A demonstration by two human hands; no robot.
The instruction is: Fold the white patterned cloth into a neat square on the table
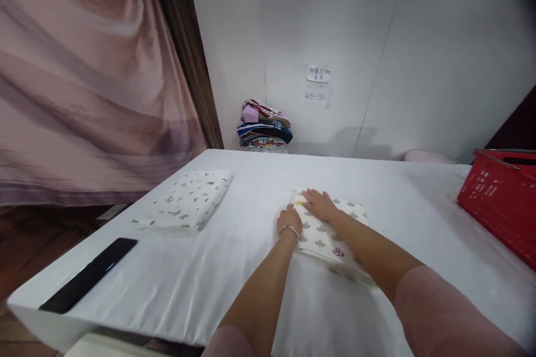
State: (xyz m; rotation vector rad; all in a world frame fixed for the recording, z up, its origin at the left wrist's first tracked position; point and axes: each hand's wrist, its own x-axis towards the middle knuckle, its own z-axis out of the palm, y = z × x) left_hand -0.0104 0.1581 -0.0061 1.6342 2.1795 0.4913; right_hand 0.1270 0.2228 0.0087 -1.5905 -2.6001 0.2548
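Left grip (288, 220) rests at the left edge of the cloth (320, 234), knuckles up, its fingertips too hidden to tell whether they pinch anything, while the right grip (320, 204) is released, laid flat with fingers spread over the far-left part. That cloth, white with grey-green mushrooms, lies folded in layers on the counter (251, 195), in front of the person; a small yellow patch shows beside the grips and a red motif towards the near edge. Pressure falls mainly on the far-left part, so a sideways push could slide the top layer off the ones beneath and leave the near edge, where several layers show, uneven. Right forearm passes low over the right part and might drag or crease it. White covering on the counter looks rippled towards the front; if it shifted under a hard push, the cloth would probably skew with it. Well to the left lies the other cloth (190, 198), also folded, and nearer, along the left edge, a black slab (90, 276), which a tug on the covering might tip off. Red basket (500, 201) stands at the far right, and a pile (264, 128) of fabrics sits beyond the far edge, by the wall (335, 22)
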